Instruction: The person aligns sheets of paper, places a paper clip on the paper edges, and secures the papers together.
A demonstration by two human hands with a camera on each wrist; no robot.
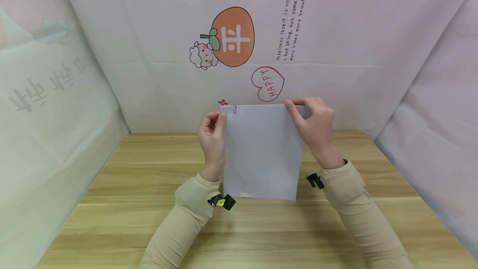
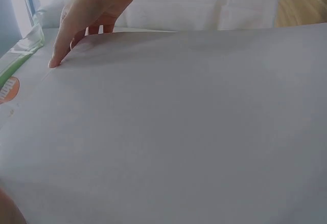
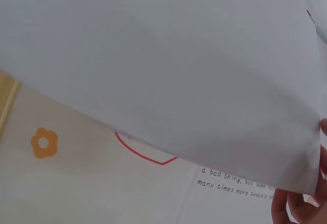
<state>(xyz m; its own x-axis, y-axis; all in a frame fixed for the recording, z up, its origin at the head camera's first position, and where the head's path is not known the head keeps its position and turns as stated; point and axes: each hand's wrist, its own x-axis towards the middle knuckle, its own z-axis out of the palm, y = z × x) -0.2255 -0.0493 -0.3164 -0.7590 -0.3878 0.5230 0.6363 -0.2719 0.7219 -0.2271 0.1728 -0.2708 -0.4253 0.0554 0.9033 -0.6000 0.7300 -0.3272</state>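
Observation:
A white sheet of paper (image 1: 263, 152) is held up in front of the person, with a red paper clip (image 1: 234, 109) on its top edge near the left corner. The left hand (image 1: 213, 138) pinches the sheet's upper left side between thumb and fingers. At the upper right corner, the right hand (image 1: 315, 125) grips the paper, thumb on the near face and fingers behind. In the left wrist view the paper (image 2: 179, 121) fills most of the picture, and the right hand (image 2: 97, 9) shows at its far edge. The right wrist view shows right-hand fingers (image 3: 301, 208) behind the paper's corner.
A wood-grain table (image 1: 142, 219) lies beneath the hands. Behind it hangs a white printed cloth (image 1: 164, 94) with an orange fruit drawing, a red heart and lettering. White cloth also closes both sides. Each sleeve carries a black wrist camera mount (image 1: 228, 202).

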